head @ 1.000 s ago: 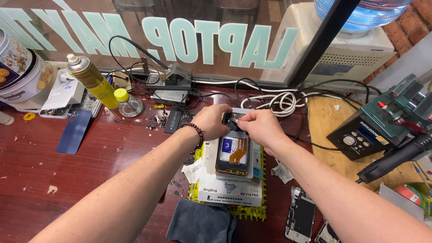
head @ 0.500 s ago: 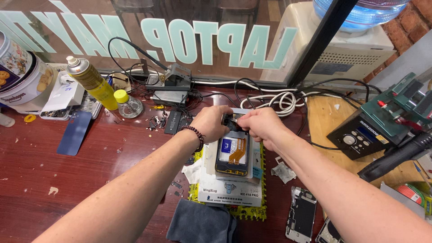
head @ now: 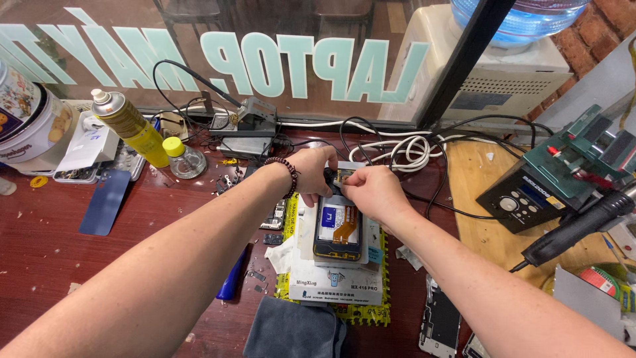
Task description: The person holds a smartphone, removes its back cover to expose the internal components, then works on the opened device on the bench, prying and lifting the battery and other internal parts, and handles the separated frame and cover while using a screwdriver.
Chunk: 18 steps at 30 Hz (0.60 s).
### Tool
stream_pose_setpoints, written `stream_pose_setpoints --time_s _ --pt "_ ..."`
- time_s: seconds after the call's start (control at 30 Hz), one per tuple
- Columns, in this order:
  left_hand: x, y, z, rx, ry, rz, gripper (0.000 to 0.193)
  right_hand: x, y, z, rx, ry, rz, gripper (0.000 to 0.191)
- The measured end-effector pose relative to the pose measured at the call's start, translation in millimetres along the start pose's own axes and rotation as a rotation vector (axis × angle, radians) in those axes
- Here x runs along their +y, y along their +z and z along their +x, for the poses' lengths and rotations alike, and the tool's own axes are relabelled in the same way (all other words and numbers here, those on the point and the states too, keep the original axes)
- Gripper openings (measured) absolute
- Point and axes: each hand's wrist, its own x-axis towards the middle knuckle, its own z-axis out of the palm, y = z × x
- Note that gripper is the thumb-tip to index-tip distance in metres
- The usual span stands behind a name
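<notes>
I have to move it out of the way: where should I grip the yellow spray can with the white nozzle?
Grip the yellow spray can round its mid-body from the right front; it leans left, and the white tub crowds its left side. The small yellow-capped bottle stands close by.

Opened phone [head: 338,232], orange flex cable exposed, flat on white pad [head: 334,278]

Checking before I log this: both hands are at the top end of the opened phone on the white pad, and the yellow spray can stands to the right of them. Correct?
Not quite. The head view shows the yellow spray can to the left, not the right. The left hand and right hand are indeed at the top end of the opened phone on the white pad.
</notes>
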Motion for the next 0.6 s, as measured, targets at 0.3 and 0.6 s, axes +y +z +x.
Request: stream_pose_setpoints --time_s 0.3,0.6 --pt "1.1 -2.6 -3.2 -0.005 0.013 -0.024 0.053 -4.1 -9.1 9.7 -0.195 0.388 0.464 0.007" --pt "2.8 -1.9 -3.7 0.005 -0.018 -0.017 0.051 -5.5 -5.9 -4.0 -0.078 0.192 0.095 0.011"
